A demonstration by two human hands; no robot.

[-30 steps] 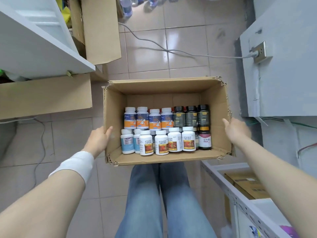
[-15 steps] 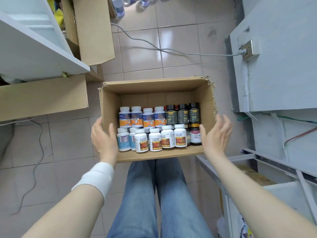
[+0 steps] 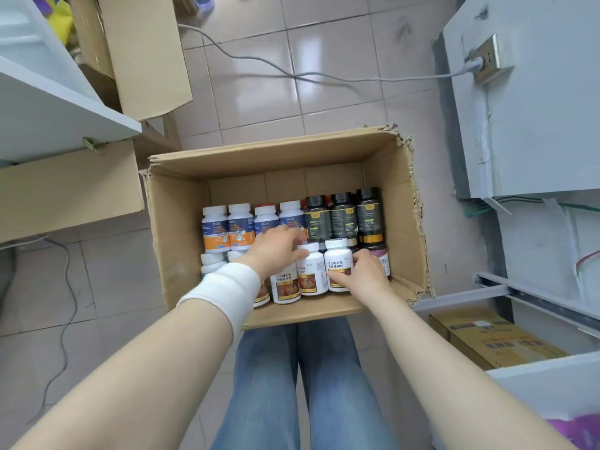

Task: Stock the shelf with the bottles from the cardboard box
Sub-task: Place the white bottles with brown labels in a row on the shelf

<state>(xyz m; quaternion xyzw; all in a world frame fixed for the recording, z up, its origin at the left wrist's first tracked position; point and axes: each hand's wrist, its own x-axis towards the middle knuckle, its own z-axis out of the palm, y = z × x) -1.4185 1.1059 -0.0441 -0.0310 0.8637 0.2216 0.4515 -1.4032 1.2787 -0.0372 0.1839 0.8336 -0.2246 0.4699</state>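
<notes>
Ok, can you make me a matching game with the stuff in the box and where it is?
Things:
1. dark bottles
2. blue and orange bottles
3. white bottles with red pictures
4. white wristband

Places:
A. front row, between the two hands
B. back row, left side
C. on the left arm
D. back row, right side

Pairs: 1-D, 2-B, 3-A, 4-C

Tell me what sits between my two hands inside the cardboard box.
In the head view, two white-capped white bottles with red labels stand side by side between the left hand and the right hand, each hand touching one, inside the brown cardboard box.
</notes>
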